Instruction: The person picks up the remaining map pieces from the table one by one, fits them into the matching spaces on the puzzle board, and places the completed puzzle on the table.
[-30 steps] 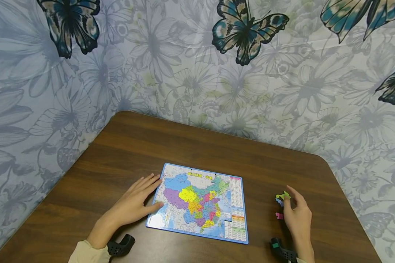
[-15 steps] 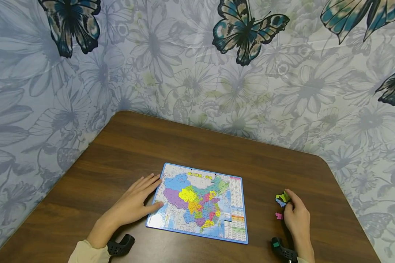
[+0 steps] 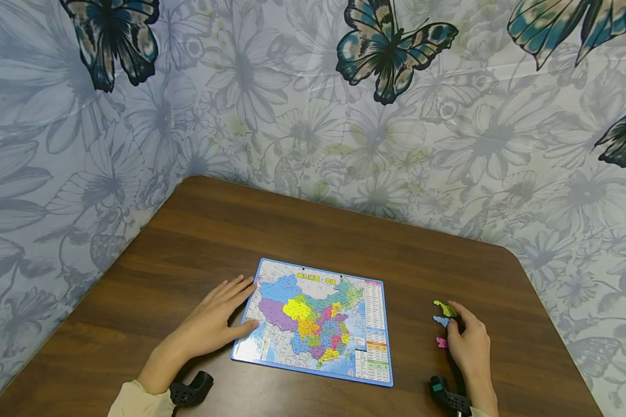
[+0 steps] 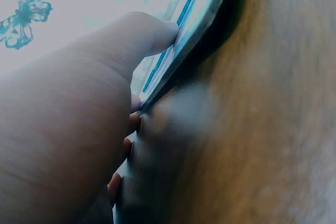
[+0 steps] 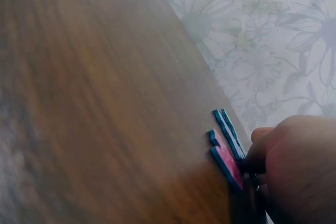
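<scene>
A map puzzle board (image 3: 313, 324) with a blue border and colourful fitted pieces lies on the table. My left hand (image 3: 208, 321) rests at its left edge, fingers spread; in the left wrist view the thumb (image 4: 157, 35) lies on top of the board. To the right of the board, my right hand (image 3: 468, 344) is at three loose puzzle pieces: a yellow-green one (image 3: 445, 308), a blue one (image 3: 441, 320) and a pink one (image 3: 441, 342). Its index fingertip touches the yellow-green piece, and the thumb is at the blue one. The pink piece (image 5: 228, 163) lies flat in the right wrist view.
The brown wooden table (image 3: 229, 220) has rounded far corners and ends at a wall covering with flowers and butterflies (image 3: 391, 49). Black wrist devices (image 3: 192, 389) sit on both wrists.
The yellow-green and blue pieces have slid left and spread apart from each other under my right hand, whose fingers shifted slightly left. The left hand and board have stayed put.
</scene>
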A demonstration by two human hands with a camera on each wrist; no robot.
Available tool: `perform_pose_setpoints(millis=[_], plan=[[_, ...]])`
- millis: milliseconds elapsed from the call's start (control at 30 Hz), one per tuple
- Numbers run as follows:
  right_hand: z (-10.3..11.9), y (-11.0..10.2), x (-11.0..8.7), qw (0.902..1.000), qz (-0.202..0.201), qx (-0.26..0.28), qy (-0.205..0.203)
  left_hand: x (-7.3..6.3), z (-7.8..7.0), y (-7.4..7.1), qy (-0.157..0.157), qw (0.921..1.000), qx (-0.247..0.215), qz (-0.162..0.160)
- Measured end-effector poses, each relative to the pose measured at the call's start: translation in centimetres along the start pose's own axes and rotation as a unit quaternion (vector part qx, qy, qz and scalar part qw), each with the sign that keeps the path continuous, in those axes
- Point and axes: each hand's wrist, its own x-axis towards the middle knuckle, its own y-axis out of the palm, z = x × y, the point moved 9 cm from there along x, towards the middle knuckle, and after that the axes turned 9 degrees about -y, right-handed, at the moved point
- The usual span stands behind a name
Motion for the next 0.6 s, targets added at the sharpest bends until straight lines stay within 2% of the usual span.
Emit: perform_pose_setpoints(millis=[300,600], plan=[[0.39,-0.23,-0.06,0.9997,-0.023,-0.005,-0.007,-0.01,-0.01,-0.02,-0.001,1.0000,0.001,0.000],[-0.04,-0.21,-0.05,0.9995,-0.020,-0.007,0.022,0.04,0.12,0.05,-0.003,1.0000,0.000,0.000]])
